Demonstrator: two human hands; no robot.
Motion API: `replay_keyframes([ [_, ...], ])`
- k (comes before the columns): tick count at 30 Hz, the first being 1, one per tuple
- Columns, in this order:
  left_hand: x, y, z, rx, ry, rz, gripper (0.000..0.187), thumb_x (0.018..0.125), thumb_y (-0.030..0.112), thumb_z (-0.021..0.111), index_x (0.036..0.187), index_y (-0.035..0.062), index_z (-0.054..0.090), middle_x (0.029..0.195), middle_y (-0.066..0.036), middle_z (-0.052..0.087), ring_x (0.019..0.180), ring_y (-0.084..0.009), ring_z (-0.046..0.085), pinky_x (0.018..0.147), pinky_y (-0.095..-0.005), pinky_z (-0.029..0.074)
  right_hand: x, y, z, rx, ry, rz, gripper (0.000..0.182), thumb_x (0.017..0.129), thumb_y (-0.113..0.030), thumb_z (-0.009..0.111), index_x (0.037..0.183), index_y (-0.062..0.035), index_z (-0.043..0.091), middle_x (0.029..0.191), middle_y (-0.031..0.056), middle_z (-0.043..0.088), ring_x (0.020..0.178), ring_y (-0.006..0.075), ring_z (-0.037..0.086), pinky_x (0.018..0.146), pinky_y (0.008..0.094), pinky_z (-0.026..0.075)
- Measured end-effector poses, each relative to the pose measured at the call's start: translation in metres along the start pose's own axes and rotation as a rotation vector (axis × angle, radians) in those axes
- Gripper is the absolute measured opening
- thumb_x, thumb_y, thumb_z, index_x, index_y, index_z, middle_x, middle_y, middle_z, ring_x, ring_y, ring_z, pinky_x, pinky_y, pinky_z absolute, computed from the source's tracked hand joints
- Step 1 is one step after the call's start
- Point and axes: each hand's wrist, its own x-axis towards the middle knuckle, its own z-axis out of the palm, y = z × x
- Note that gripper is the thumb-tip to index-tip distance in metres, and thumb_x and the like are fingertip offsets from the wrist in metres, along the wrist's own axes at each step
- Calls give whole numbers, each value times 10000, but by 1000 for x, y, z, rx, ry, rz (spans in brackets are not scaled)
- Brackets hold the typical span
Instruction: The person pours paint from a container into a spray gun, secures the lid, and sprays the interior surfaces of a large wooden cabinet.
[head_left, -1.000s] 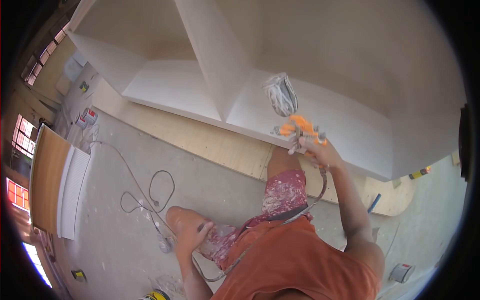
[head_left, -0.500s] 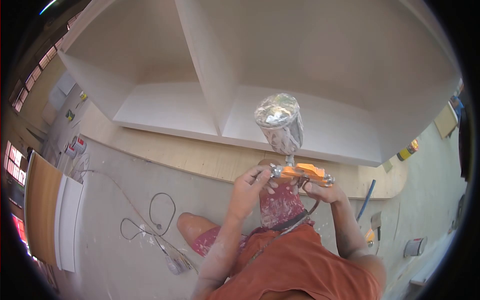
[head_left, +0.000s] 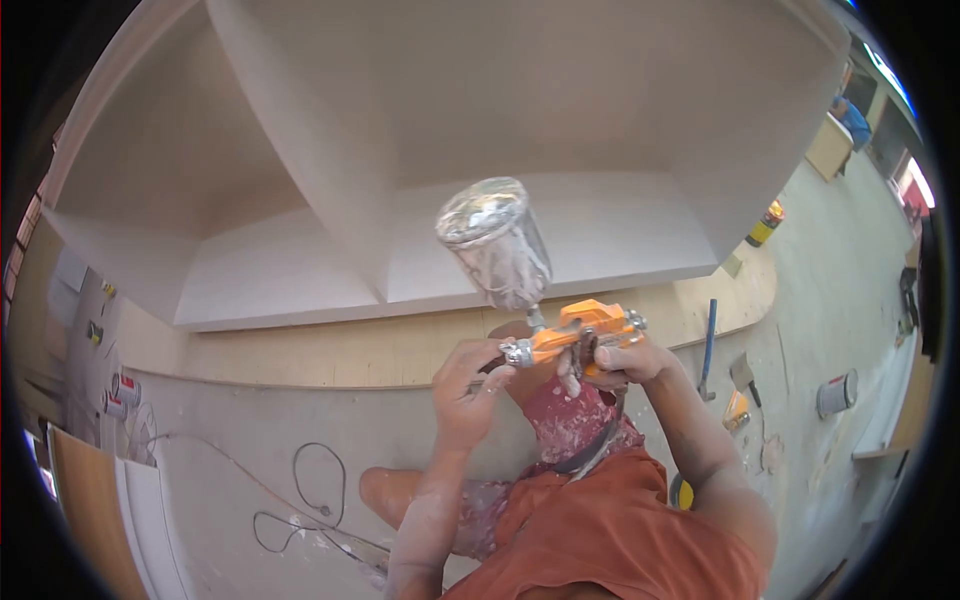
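Note:
Between my hands is an orange spray gun (head_left: 590,322) with a paint-smeared metal cup (head_left: 497,243) standing tilted on top. My right hand (head_left: 628,362) is wrapped around its handle and trigger area. At the front end, the fingers of my left hand (head_left: 468,374) pinch the silver nozzle. A hose runs down from the gun past my paint-spotted shorts. Just beyond the gun stands a large whitish cabinet (head_left: 530,290) with an upright divider (head_left: 300,160). Parts of my right fingers are hidden behind the gun.
The cabinet rests on a curved wooden board (head_left: 300,358). On the floor to the right lie a hammer (head_left: 710,345), a scraper (head_left: 744,376) and a can (head_left: 837,393). A yellow-labelled can (head_left: 766,224) stands by the cabinet's corner. A looped cable (head_left: 320,490) and cans (head_left: 122,390) are at left.
My view has swung to the right, so the cabinet now sits further left. The gun is more tilted, its cup leaning left. Both hands keep their hold on it.

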Motion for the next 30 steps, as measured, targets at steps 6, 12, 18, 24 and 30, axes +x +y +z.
replay_keyframes([
  [6, 15, -9, 1, -3, 125, -5, 238, 846, 13, 733, 1072, -33, 675, 983, -131, 656, 769, -172, 663, 649, -273, 550, 36, 1, -23, 187, -281, 112, 505, 984, -371, 603, 1268, 40, 528, 868, 102, 667, 409, 19, 345, 369, 186, 241],
  [12, 42, -29, 26, 5, 240, -59, 205, 896, 17, 679, 1091, -40, 654, 965, -121, 627, 752, -164, 669, 625, -266, 539, 67, -3, -68, 156, -260, 121, 509, 986, -418, 586, 1172, 55, 562, 869, 131, 657, 381, 15, 322, 329, 199, 212],
  [18, 23, -8, 40, 39, 345, -120, 249, 956, 94, 642, 1157, -44, 595, 1021, -127, 603, 711, -178, 646, 605, -276, 533, 66, -11, -66, 203, -401, 217, 464, 994, -420, 578, 1145, 18, 602, 871, 90, 658, 401, 13, 356, 341, 206, 227],
  [24, 16, -17, 52, 118, 421, -162, 225, 939, 59, 635, 1132, -55, 616, 1053, -130, 602, 728, -170, 667, 586, -247, 520, 73, 0, -79, 227, -404, 200, 422, 987, -414, 600, 1093, -7, 634, 824, 72, 658, 389, 23, 362, 338, 203, 248],
  [30, -7, -30, 59, 170, 440, -170, 387, 978, 182, 609, 1283, -42, 524, 1015, -112, 602, 749, -158, 638, 636, -275, 517, 72, 0, -89, 184, -360, 370, 377, 988, -416, 603, 1068, -49, 639, 785, 46, 653, 383, 24, 342, 338, 211, 263],
])
